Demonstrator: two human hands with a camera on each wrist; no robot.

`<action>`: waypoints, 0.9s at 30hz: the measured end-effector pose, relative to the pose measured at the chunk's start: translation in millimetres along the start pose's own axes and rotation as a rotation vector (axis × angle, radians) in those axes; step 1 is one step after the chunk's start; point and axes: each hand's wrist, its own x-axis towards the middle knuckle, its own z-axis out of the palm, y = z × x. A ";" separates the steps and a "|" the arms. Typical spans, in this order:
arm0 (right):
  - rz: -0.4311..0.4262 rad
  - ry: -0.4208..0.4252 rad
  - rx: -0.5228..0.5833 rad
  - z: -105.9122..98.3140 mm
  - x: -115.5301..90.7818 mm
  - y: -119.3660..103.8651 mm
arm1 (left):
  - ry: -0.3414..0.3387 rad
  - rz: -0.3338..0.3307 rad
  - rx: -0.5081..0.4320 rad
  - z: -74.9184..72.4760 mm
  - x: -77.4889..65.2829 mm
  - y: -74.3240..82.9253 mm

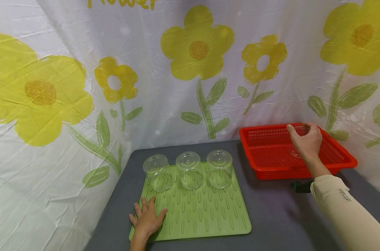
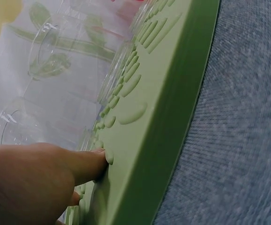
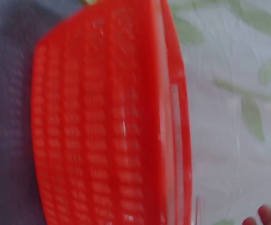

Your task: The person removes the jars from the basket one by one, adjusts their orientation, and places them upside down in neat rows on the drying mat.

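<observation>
My left hand [image 1: 147,219] rests, fingers spread, on the near left corner of a green ridged drying mat [image 1: 205,223]. In the left wrist view its thumb [image 2: 91,165] presses on the mat's ridged top. Beyond that hand, a left clear cup [image 1: 160,176], a middle clear cup [image 1: 190,172] and a right clear cup [image 1: 219,170] stand bottom-up in a row along the mat's far side. Over the red basket [image 1: 258,173], my right hand [image 1: 309,141] holds another clear cup [image 1: 293,152] between thumb and fingers. Only fingertips [image 3: 266,214] of it show in the right wrist view.
The basket has slotted walls and stands at the back right of the grey table [image 1: 265,216]. A dark green object [image 1: 299,186] lies in front of it, partly behind the sleeve. A white flower-painted cloth [image 1: 152,115] hangs behind and at the left.
</observation>
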 end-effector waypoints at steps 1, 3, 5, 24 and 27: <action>0.035 -0.015 -0.023 -4.3 4.7 2.4 | 0.000 0.000 -0.001 0.2 0.0 0.4; 0.095 -0.033 -0.076 -12.5 13.6 6.4 | 0.000 0.002 -0.001 0.3 0.2 1.3; 0.147 -0.061 -0.123 -21.2 22.1 9.6 | -0.002 0.003 -0.002 0.2 0.4 2.1; 0.135 -0.355 -0.214 -68.7 50.0 58.8 | -0.034 -0.016 -0.005 0.4 0.7 -0.3; 0.133 -0.418 -0.247 -72.1 53.8 60.9 | -0.032 -0.011 -0.009 -0.5 0.4 -0.8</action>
